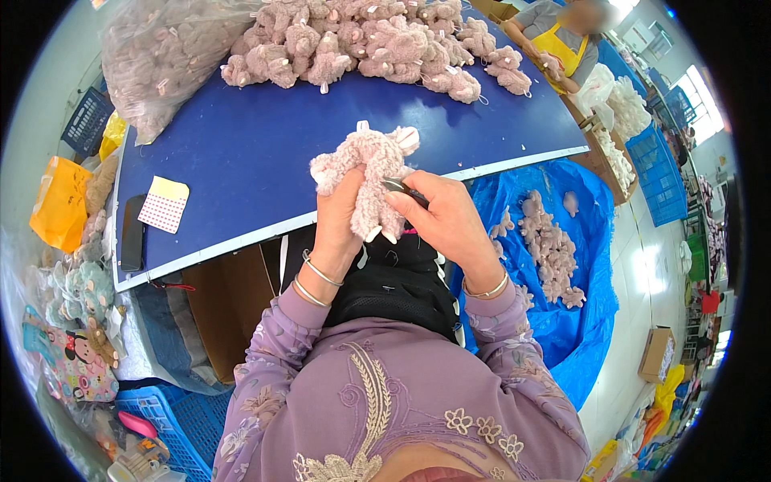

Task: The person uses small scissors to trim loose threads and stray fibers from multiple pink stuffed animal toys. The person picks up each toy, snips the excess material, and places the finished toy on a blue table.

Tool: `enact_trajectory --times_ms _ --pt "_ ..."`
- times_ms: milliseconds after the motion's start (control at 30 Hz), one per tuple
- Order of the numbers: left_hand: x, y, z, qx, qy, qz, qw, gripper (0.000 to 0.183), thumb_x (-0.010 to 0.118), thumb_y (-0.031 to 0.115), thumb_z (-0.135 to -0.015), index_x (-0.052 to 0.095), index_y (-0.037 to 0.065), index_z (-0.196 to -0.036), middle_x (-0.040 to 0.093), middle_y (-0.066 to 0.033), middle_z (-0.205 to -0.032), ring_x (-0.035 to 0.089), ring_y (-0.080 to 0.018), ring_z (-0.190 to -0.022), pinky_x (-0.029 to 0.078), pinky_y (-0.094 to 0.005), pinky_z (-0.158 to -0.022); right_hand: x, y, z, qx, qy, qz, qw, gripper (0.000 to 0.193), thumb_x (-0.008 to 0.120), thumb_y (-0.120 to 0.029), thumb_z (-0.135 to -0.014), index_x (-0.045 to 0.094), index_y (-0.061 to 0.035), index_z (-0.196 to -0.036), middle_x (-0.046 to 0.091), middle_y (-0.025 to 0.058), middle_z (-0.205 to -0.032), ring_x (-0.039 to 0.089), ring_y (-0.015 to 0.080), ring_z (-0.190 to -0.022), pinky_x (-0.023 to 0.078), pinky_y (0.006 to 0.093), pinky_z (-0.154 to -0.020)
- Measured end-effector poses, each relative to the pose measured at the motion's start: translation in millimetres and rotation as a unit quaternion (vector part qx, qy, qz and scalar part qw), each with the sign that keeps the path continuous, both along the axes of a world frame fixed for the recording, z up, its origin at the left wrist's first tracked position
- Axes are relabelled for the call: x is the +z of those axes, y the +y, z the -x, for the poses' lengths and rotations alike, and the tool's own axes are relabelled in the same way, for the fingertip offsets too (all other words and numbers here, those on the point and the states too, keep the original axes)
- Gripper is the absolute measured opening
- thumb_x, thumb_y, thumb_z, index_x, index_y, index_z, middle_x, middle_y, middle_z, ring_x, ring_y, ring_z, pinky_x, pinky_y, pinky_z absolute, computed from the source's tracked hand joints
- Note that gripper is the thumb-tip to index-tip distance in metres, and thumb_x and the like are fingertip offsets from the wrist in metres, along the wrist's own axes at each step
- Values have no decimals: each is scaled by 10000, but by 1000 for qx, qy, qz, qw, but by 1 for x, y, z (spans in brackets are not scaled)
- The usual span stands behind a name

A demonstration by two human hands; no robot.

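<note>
Just beyond the table's near edge, my left hand (341,201) grips a pale pink plush toy (371,165) around its side. The toy has curly fur, small white tips at its lower end and a white tag on top. My right hand (446,210) pinches a small black hand tool (408,192) with a shiny end, pressed against the toy's right side. Its exact kind is hard to make out, since my fingers cover part of it. A large heap of similar plush toys (393,48) lies at the far side of the blue table (241,161).
A clear bag of plush toys (169,60) stands at the far left. On the table lie a sticker sheet (165,204) and a dark phone (133,233). A blue plastic-lined bin (590,321) with more toys is at my right. Another person (558,40) works at the far right.
</note>
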State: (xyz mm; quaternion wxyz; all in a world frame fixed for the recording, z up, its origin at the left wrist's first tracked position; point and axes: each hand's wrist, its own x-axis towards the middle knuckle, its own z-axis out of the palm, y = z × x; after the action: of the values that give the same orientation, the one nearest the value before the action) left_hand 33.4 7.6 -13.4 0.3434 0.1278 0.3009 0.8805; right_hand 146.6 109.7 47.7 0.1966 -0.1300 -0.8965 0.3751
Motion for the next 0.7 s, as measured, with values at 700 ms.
enact_trajectory --times_ms 700 --pt "-3 3 0 3 24 -5 1000 340 504 142 -946 514 -27 -1242 609 -121 -1157 628 -196 -1022 519 -329 -867 -9 7 -3 1 29 41 999 265 651 -211 -870 587 45 -852 577 191 -690 544 291 -571 428 355 -549"
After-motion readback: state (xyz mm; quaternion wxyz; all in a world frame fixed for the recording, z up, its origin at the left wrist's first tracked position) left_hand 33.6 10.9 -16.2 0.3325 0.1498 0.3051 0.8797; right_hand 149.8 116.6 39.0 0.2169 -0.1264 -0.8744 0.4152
